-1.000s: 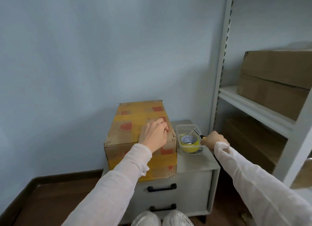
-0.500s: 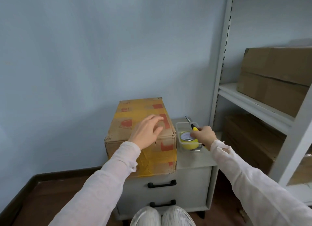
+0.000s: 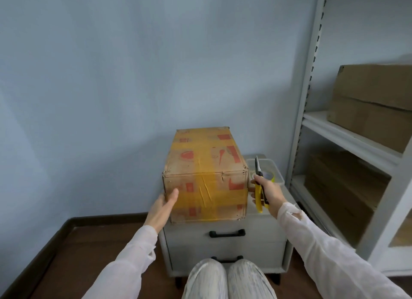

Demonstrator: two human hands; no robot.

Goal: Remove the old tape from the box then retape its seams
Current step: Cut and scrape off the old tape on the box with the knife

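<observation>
The cardboard box (image 3: 205,162) sits on the left part of a low drawer cabinet's surface (image 3: 289,198), against the wall, with its short face toward the person. Wide bands of yellow tape (image 3: 207,194) cross its top and front.

The left hand (image 3: 162,207) is spread open at the box's lower left front edge. Its thumb lies on the front face, and its fingers are out of sight along the left side. The right hand (image 3: 267,192) is just beside the box's right front corner. It is closed round the yellow handles of a pair of scissors (image 3: 258,173), with the blades together and pointing up.

Behind that hand a clear container (image 3: 275,168) holds a tape roll (image 3: 270,176). To the right stands a white shelf unit (image 3: 347,138) with cardboard cartons (image 3: 374,102) on it. The person's knees (image 3: 227,278) are in front of the cabinet's drawers.
</observation>
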